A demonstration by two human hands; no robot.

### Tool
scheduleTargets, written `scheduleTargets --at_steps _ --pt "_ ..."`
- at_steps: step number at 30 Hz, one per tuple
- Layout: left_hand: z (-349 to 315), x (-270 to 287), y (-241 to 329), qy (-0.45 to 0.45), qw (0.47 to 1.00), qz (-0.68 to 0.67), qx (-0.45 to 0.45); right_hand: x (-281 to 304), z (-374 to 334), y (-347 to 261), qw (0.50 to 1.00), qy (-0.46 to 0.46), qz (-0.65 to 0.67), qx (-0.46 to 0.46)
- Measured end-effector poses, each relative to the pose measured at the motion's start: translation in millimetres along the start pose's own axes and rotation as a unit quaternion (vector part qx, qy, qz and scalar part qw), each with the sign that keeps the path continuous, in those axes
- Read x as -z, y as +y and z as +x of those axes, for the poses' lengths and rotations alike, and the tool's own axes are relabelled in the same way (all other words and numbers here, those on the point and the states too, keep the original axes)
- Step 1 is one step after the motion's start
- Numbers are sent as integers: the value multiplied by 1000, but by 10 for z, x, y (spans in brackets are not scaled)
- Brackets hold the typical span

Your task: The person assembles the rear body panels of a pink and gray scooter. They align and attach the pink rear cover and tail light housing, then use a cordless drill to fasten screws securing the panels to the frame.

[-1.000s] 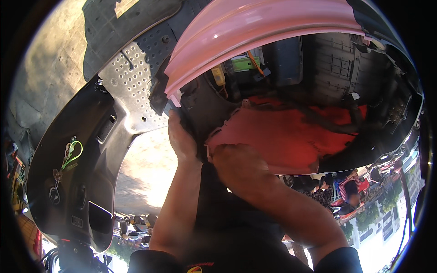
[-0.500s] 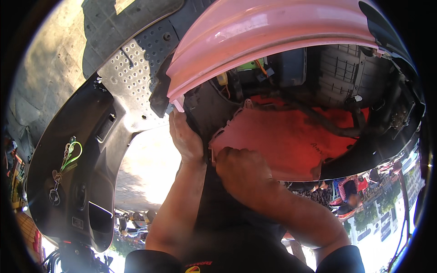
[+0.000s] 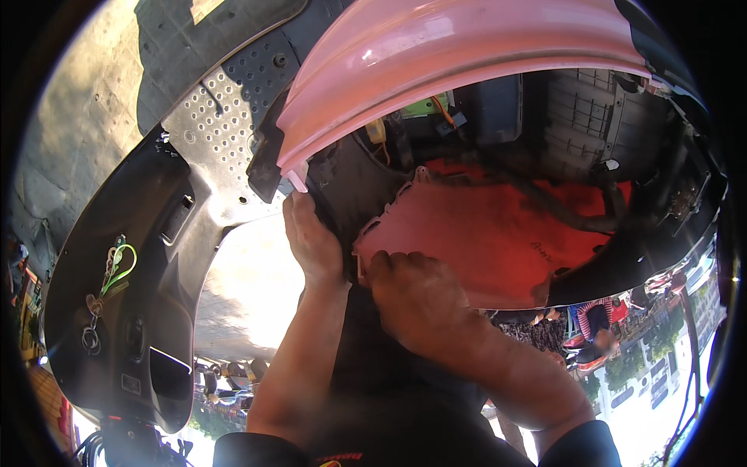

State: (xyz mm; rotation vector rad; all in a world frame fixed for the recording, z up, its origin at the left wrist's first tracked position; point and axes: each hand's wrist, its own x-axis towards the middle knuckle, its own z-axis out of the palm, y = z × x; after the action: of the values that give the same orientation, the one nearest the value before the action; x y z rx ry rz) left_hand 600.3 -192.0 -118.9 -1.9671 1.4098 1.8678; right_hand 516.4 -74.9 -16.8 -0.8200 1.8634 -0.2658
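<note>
A glossy pink body panel (image 3: 459, 47) of a scooter arches across the top, its narrow tab pointing down at the left end. My left hand (image 3: 314, 243) is just under that tab, fingers stretched upward beside the dark inner panel (image 3: 354, 187); its palm side is partly hidden. Below the arch lies a second panel (image 3: 467, 233), pink-red with small clips along its left edge. My right hand (image 3: 416, 296) is closed over the lower left corner of this panel, knuckles up, its fingertips out of sight.
At left stands a black scooter front cover (image 3: 117, 311) with keys (image 3: 95, 305) hanging on it. A dimpled footboard (image 3: 222, 117) runs above it. Inside the body are wires with a yellow connector (image 3: 377, 131) and dark tubing (image 3: 545, 204). People (image 3: 595, 323) are in the background at right.
The pink arch and footboard sit slightly farther left and up in view. My left hand shifts slightly left with them. My right hand keeps its hold on the corner.
</note>
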Motion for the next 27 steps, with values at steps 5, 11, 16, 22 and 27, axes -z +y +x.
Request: scheduleTargets --at_steps 5,11,16,22,27 --pt "-142 -54 119 6 995 -83 62 -1 -9 10 986 53 158 -19" --pt "-198 -24 169 -79 995 -10 -56 -7 93 83 974 2 225 -8" --pt "-194 -77 176 -54 995 -78 5 13 196 114 974 -3 228 -1" --pt "-227 -143 195 2 998 -55 24 62 218 155 974 -34 222 25" --pt "-229 -150 175 -23 997 -68 11 38 231 154 974 -11 227 23"
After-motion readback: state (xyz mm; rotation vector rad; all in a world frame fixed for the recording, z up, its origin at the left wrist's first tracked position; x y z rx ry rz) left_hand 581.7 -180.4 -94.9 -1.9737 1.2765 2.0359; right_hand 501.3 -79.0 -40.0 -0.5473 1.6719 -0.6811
